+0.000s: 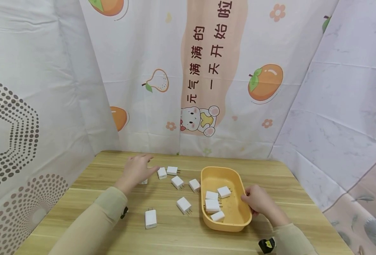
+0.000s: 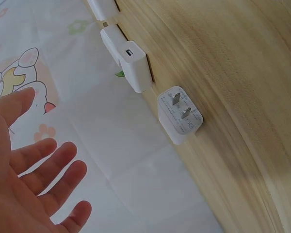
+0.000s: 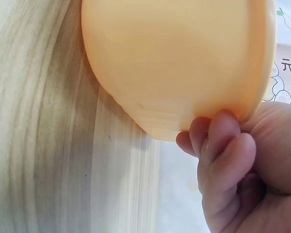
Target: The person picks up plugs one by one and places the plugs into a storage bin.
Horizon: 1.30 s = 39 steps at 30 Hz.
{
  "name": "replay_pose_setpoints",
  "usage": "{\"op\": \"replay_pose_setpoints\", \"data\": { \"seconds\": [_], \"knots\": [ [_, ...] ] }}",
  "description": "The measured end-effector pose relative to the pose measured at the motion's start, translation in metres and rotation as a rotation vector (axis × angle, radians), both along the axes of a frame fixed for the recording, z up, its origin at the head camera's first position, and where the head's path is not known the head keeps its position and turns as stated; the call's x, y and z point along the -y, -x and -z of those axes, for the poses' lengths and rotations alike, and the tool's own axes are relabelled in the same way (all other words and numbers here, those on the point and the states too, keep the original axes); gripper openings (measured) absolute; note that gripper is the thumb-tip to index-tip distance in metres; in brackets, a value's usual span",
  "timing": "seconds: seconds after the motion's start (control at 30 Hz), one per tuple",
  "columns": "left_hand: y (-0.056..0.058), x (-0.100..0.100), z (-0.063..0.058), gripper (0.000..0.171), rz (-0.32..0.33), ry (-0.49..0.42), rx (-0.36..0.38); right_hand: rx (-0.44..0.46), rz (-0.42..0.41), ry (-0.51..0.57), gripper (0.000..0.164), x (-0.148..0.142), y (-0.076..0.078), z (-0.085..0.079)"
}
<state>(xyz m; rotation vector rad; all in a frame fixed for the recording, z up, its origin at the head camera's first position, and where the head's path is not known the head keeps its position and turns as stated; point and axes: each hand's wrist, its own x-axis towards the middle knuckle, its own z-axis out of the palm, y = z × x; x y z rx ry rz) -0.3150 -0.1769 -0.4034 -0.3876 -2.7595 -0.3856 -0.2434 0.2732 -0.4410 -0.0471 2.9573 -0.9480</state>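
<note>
My left hand (image 1: 137, 170) hovers over the left part of the table with fingers spread and nothing in them. In the left wrist view, a white USB charger plug (image 2: 180, 115) stands beside the fingers with its two metal prongs upward; from the head it is mostly hidden under the hand. On the right, my right hand (image 1: 257, 200) grips the side wall of a yellow plastic bin (image 1: 226, 226), thumb at the rim and curled fingers outside. Several white charger plugs (image 1: 212, 205) lie inside the bin, bunched toward its left side.
More charger plugs lie on the wooden table (image 1: 117, 244): one (image 1: 150, 218) at the front, one (image 1: 184, 205) in the middle, one (image 1: 194, 185) close to the bin's left wall, and several farther back. Printed curtains (image 1: 149, 117) surround the table.
</note>
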Motion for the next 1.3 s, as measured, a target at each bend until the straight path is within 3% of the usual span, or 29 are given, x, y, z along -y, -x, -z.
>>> {"op": "replay_pose_setpoints", "data": {
  "seconds": [0.33, 0.87, 1.3],
  "knots": [
    [0.000, 0.002, 0.001, 0.065, -0.049, 0.000, 0.055, -0.014, -0.017, -0.001, 0.027, 0.000, -0.001, -0.001],
    [0.003, 0.001, 0.015, 0.079, -0.103, -0.086, 0.257, -0.025, -0.009, -0.004, 0.027, 0.001, -0.003, -0.001],
    [0.010, 0.003, 0.026, 0.042, -0.151, -0.144, 0.342, -0.027, -0.007, -0.007, 0.027, 0.001, -0.003, -0.001]
  ]
}}
